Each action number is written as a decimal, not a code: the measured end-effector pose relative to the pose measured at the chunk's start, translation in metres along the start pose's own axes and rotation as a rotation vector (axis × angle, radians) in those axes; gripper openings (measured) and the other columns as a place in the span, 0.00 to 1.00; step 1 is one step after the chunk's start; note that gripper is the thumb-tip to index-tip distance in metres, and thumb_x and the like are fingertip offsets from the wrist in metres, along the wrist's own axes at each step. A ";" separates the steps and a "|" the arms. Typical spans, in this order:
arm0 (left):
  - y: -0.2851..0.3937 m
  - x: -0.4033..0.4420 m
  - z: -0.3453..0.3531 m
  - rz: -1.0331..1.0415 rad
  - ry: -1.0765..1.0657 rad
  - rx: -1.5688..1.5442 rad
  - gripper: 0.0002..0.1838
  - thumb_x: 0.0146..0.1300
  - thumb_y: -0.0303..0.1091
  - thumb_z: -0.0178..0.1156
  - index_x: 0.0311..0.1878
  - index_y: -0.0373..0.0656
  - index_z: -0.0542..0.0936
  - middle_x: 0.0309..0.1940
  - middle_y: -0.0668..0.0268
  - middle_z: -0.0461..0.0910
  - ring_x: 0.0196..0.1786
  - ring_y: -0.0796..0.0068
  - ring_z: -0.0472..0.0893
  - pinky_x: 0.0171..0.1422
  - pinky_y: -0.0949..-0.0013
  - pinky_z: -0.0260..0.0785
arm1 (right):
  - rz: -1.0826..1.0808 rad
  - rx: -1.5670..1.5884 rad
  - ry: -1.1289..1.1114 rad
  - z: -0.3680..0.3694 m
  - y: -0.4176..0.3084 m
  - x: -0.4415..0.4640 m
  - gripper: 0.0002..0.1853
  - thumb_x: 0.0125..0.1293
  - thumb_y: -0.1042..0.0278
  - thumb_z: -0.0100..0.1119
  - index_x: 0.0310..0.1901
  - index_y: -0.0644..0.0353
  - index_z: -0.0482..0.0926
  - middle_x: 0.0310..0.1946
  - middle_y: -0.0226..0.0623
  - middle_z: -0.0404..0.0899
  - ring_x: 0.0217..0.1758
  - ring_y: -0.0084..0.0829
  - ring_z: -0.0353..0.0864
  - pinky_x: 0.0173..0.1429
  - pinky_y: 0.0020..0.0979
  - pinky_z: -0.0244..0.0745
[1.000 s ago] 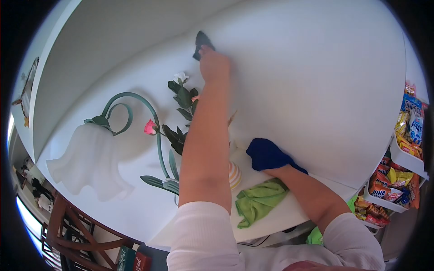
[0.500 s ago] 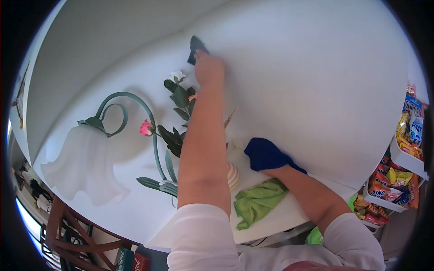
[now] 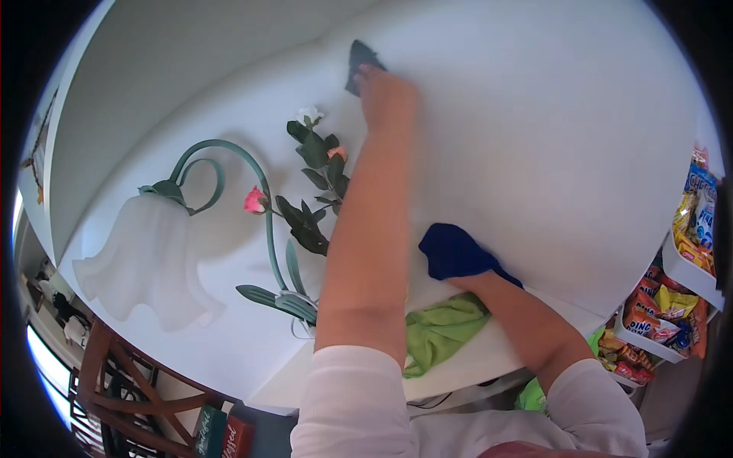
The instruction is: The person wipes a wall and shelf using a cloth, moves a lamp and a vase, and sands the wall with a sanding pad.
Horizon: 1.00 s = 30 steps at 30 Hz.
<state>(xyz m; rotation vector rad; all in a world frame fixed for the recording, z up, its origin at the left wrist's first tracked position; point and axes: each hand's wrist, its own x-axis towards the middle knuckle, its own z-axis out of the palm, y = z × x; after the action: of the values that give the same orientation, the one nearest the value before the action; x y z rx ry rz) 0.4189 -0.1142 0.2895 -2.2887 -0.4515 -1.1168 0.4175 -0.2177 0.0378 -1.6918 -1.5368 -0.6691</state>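
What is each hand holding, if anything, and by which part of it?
The left hand holds a dark grey cloth by its right side, as pictured. A dark blue cloth covers the right hand, so its hold cannot be told.

Lamp: over at the shelf's left
Flowers: mostly right of that
Cloth: on shelf — near front edge
Snack bins: off past right end

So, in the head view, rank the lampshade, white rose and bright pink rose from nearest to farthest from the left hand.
1. White rose, below and left of the left hand
2. Bright pink rose, lower left
3. Lampshade, farthest left
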 end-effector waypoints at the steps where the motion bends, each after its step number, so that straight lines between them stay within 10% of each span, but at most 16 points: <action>1: -0.005 0.000 0.003 0.014 -0.040 0.066 0.20 0.56 0.32 0.51 0.49 0.29 0.75 0.55 0.36 0.65 0.59 0.42 0.67 0.62 0.55 0.61 | 0.006 0.002 0.013 -0.002 -0.003 -0.001 0.09 0.39 0.71 0.54 0.27 0.61 0.74 0.30 0.46 0.71 0.39 0.46 0.71 0.46 0.40 0.68; 5: 0.003 -0.010 0.006 0.040 -0.199 0.010 0.19 0.55 0.32 0.51 0.49 0.30 0.76 0.56 0.39 0.66 0.61 0.43 0.64 0.62 0.52 0.60 | 0.055 0.016 -0.085 -0.007 -0.004 -0.001 0.11 0.39 0.71 0.55 0.29 0.61 0.74 0.32 0.46 0.71 0.41 0.46 0.71 0.47 0.39 0.68; 9: 0.060 -0.024 -0.002 -0.173 0.384 -0.799 0.20 0.56 0.31 0.50 0.49 0.29 0.75 0.59 0.38 0.62 0.64 0.43 0.60 0.66 0.52 0.53 | 0.023 0.029 -0.019 -0.012 -0.003 -0.006 0.15 0.39 0.72 0.56 0.34 0.61 0.76 0.38 0.47 0.73 0.47 0.46 0.70 0.54 0.39 0.65; 11: 0.044 -0.011 0.005 -0.070 0.444 -0.631 0.19 0.56 0.30 0.49 0.49 0.28 0.75 0.60 0.38 0.59 0.65 0.43 0.58 0.69 0.53 0.50 | -0.011 0.047 0.018 -0.009 -0.003 -0.010 0.15 0.39 0.72 0.56 0.35 0.61 0.76 0.38 0.47 0.73 0.47 0.46 0.70 0.54 0.40 0.65; 25: 0.029 -0.010 0.029 -0.046 0.245 -0.053 0.30 0.58 0.28 0.43 0.60 0.18 0.53 0.59 0.33 0.58 0.65 0.43 0.58 0.69 0.59 0.52 | 0.029 0.060 -0.023 0.005 0.004 -0.005 0.10 0.44 0.73 0.52 0.32 0.64 0.74 0.32 0.48 0.72 0.40 0.48 0.71 0.48 0.42 0.67; 30: 0.023 -0.028 0.001 -0.331 0.013 -0.718 0.29 0.59 0.28 0.42 0.60 0.18 0.53 0.60 0.32 0.57 0.65 0.43 0.58 0.68 0.59 0.53 | 0.016 0.046 -0.067 0.001 0.004 -0.005 0.10 0.47 0.72 0.52 0.33 0.64 0.75 0.35 0.48 0.72 0.41 0.48 0.70 0.48 0.42 0.67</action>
<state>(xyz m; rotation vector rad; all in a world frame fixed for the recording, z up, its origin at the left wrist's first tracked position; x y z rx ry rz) 0.4144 -0.1335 0.2593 -2.8817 -0.4914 -1.6641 0.4209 -0.2200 0.0321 -1.7057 -1.5721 -0.5701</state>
